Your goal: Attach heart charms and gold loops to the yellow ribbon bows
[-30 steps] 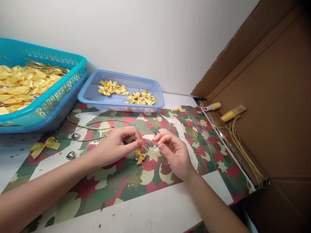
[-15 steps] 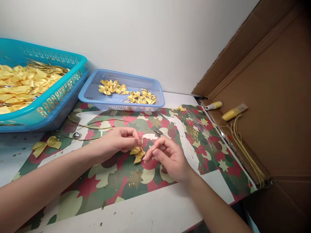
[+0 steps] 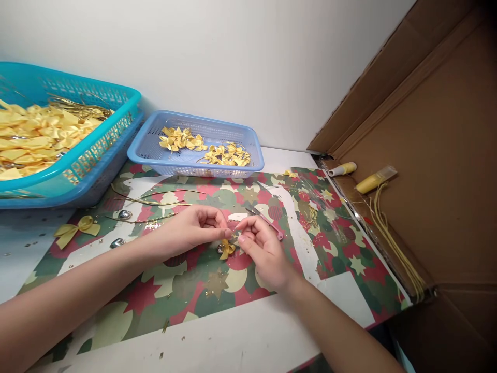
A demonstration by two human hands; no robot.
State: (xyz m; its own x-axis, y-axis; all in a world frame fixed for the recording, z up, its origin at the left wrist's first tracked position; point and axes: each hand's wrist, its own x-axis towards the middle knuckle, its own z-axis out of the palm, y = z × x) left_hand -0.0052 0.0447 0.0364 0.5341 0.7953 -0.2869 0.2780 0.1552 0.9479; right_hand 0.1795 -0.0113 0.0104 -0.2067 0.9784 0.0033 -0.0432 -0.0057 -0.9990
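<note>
My left hand [image 3: 205, 228] is closed in a pinch on a thin gold cord that runs from a small yellow ribbon bow [image 3: 228, 250]. Facing it, my right hand [image 3: 262, 246] pinches the same cord with thumb and forefinger; the fingertips partly hide it. Below the fingers hangs the bow, with a silver heart charm [image 3: 220, 248] at its left side. Scissors with a pink handle [image 3: 276, 231] lie behind my right hand. Left of my left forearm are a loose yellow bow [image 3: 79, 229] and two silver heart charms [image 3: 117, 242].
A turquoise basket [image 3: 128, 103] heaped with yellow bows and gold cords stands at the left. Behind my hands is a blue basket [image 3: 155, 163] with two piles of bows. Gold cords [image 3: 155, 199] lie on the patterned sheet [image 3: 217, 285]. Cardboard [image 3: 427, 181] rises at the right.
My hands have come closer together above the bow, and its silver heart now shows. The right hand has turned and uncovered the scissors' pink handle.
</note>
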